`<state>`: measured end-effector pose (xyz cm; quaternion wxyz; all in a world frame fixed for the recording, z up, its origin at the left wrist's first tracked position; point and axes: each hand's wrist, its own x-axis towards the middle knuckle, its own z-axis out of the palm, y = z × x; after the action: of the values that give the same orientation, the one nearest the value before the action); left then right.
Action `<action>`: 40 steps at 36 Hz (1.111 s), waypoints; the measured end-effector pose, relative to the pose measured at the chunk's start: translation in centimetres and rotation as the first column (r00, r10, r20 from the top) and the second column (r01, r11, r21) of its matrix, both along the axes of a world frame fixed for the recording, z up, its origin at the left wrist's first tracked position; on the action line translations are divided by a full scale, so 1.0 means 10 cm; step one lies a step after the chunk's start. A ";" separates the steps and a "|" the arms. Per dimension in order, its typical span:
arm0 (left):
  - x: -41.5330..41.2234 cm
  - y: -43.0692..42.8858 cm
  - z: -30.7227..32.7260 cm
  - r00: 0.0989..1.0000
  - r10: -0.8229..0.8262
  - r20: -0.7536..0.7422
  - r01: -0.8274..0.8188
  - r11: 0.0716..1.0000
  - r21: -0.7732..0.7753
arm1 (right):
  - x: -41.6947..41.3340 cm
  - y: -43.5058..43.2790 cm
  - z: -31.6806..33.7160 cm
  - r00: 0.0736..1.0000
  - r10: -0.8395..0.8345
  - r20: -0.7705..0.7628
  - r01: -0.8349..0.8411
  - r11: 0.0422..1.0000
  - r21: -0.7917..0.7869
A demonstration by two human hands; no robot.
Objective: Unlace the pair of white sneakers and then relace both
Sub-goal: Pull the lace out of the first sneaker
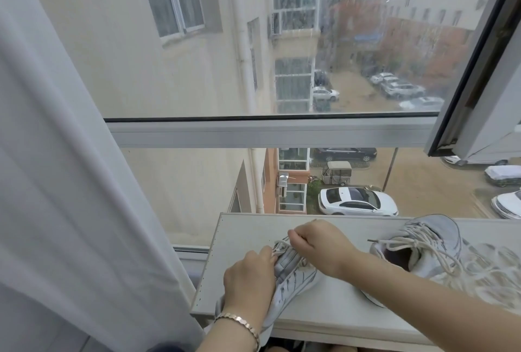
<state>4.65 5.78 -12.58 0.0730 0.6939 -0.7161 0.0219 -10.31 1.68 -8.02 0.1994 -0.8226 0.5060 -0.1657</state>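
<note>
The left hand [248, 281] grips the near sneaker [293, 275] from its left side, with the fingers curled over the upper by the eyelets and the palm against the side wall. The right hand [315, 244] is closed narrow, thumb and fingertips pinching a strand of the white lace [279, 247] just above the sneaker's tongue. A metal bracelet [239, 320] sits on the left wrist.

Both shoes are on the white bench [248, 230], which stands against the window. The near sneaker lies tilted at the bench's front left, its heel end hanging past the front edge. The second sneaker [428, 239] stands upright well to the right, toe towards the glass. Its mouth is open, showing a dark lining. Its own lace [423, 247] is threaded through the eyelets, with loose ends trailing over the collar and side.

Both sneakers are white to pale grey with stitched panels. The near one's lace crosses loosely near the top.

The two hands cover much of the near sneaker, so I cannot tell how many eyelets are threaded. The right forearm crosses in front of the second sneaker's heel. A pale patterned cloth [493, 272] beside it is blurred. A white curtain [70, 182] hides the left side of the window. Beyond the window frame [267, 131] the glass is streaked, with a white car [358, 202] parked below.
</note>
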 end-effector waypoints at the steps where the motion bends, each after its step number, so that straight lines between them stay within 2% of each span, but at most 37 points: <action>1: 0.01 0.00 0.01 1.000 0.000 -0.002 0.000 1.000 0.000 | 0.00 0.02 -0.01 1.000 0.013 0.010 -0.013 1.000 -0.020; 5: 0.02 0.02 0.04 1.000 -0.001 -0.004 0.001 1.000 0.004 | -0.02 0.05 -0.03 0.988 -0.012 0.155 0.020 0.998 -0.053; 9: -0.02 0.05 0.15 0.999 -0.041 0.007 0.042 0.998 -0.038 | 0.07 0.07 -0.11 0.907 -0.135 0.399 0.147 0.989 0.001; 11: -0.04 0.06 0.22 0.997 -0.073 -0.023 0.070 0.994 -0.084 | 0.13 0.05 -0.15 0.882 -0.170 0.439 0.190 0.982 -0.002; 14: -0.05 0.02 0.13 0.996 -0.082 -0.021 0.079 0.989 -0.125 | 0.11 -0.15 -0.19 0.899 -0.271 0.343 0.268 0.962 0.057; 17: -0.09 0.00 0.19 0.994 -0.090 -0.059 0.089 0.996 -0.023 | -0.02 -0.38 -0.26 0.897 -0.396 0.198 0.354 0.910 0.217; 19: -0.09 -0.05 0.09 0.987 -0.054 -0.149 0.051 0.998 -0.026 | -0.02 -0.46 -0.30 0.925 -0.368 0.092 0.341 0.912 0.227; 21: -0.06 -0.04 0.04 0.949 -0.074 -0.308 0.081 0.997 0.012 | 0.03 -0.52 -0.30 0.944 -0.329 -0.029 0.329 0.925 0.189; 24: -0.07 -0.01 0.13 0.895 -0.079 -0.438 0.106 0.994 0.039 | 0.09 -0.59 -0.27 0.963 -0.240 -0.122 0.259 0.950 0.174; 27: -0.04 -0.03 0.12 0.889 -0.084 -0.451 0.125 0.990 0.063 | 0.09 -0.68 -0.27 0.975 -0.173 -0.140 0.196 0.965 0.174; 30: -0.03 -0.04 0.11 0.901 -0.104 -0.422 0.141 0.988 0.056 | 0.14 -0.72 -0.29 0.971 -0.177 -0.158 0.200 0.970 0.138; 35: 0.00 -0.05 0.11 0.904 -0.108 -0.414 0.142 0.989 0.051 | 0.18 -0.75 -0.36 0.952 -0.268 -0.147 0.289 0.946 0.146; 40: -0.02 -0.06 0.12 0.910 -0.109 -0.399 0.143 0.988 0.056 | 0.17 -0.81 -0.45 0.913 -0.405 -0.060 0.408 0.890 0.202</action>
<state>4.45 5.22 -11.42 0.1880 0.6387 -0.7302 -0.1534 -8.61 -6.39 -12.49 0.2418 -0.6744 0.6829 -0.1427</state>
